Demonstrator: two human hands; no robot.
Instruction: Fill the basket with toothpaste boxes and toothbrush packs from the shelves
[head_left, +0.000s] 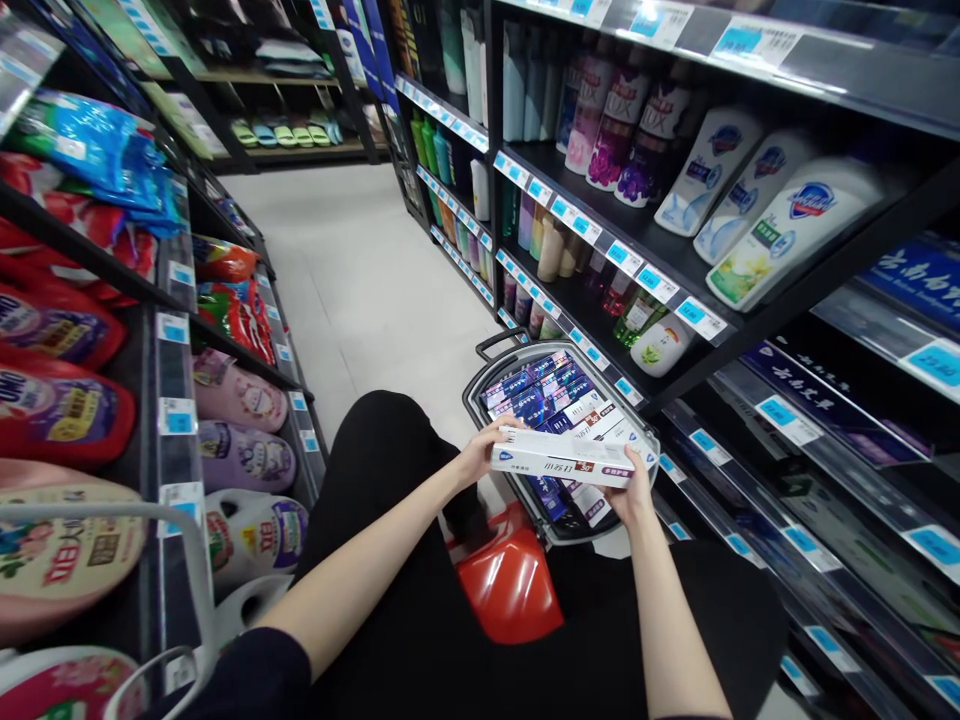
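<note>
Both hands hold white toothpaste boxes over a grey shopping basket. My left hand grips the left end of the boxes. At the right end, my right hand holds them from below. Inside the basket lie several more toothpaste boxes, dark blue and white, in rows. The basket stands on the floor of a shop aisle, close to the low right-hand shelves. My black-clad knees show beneath my arms.
A red stool sits under me. Black shelves on the right carry bottles and blue boxes. Left shelves hold detergent bags and jugs. The pale aisle floor runs toward slippers on a far shelf.
</note>
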